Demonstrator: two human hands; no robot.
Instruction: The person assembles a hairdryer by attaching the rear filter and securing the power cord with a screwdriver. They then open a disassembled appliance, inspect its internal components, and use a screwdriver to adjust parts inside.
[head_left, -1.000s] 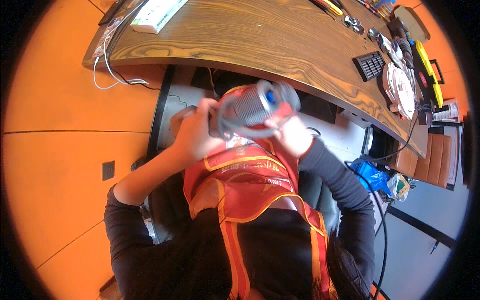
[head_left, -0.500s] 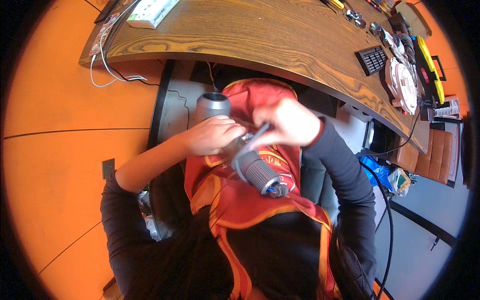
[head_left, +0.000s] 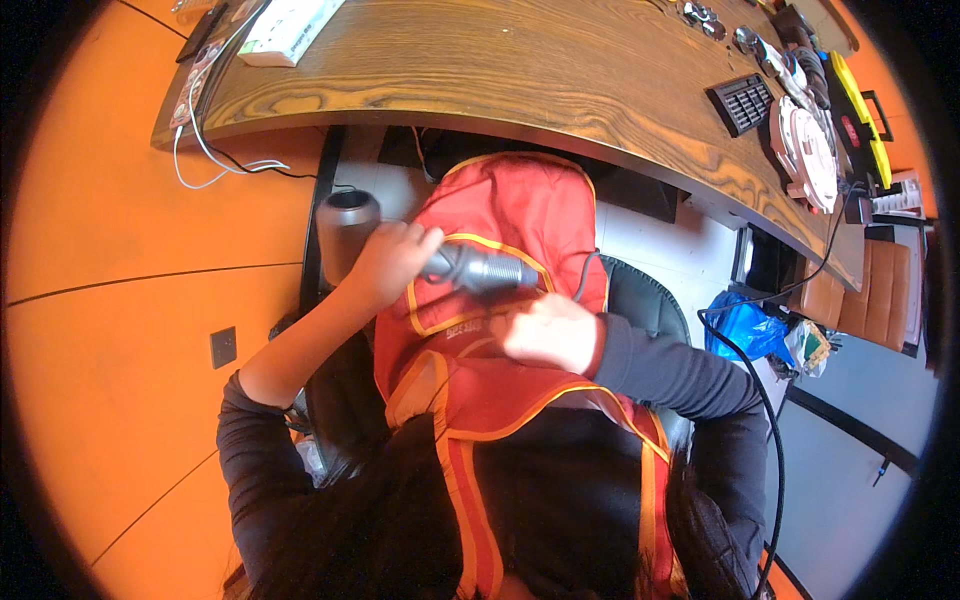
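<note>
A grey hair dryer (head_left: 345, 232), with a wide round barrel and a ribbed handle (head_left: 492, 272), is held over my lap. My left hand (head_left: 392, 262) is closed around it where barrel and handle meet. The barrel stands to the left of that hand, its dark round opening facing up, and the handle points right. Just below the handle's end is my right hand (head_left: 548, 332), smeared by motion, so its fingers and anything in them cannot be made out. A dark grey cord (head_left: 588, 272) curves over the apron's right edge. Under both hands lies a red apron (head_left: 520, 195) with yellow trim.
Beyond my lap is a wooden desk (head_left: 480, 60). On it are a white box (head_left: 290, 30), a black keypad (head_left: 741, 104) and a round white part (head_left: 803, 155). A blue bag (head_left: 745, 325) and a black cable (head_left: 755, 375) are on the right, near a brown chair (head_left: 875, 295).
The hair dryer has shifted left with my left hand, and its handle has swung from pointing down toward me to pointing right. My right hand has come down, nearer my body.
</note>
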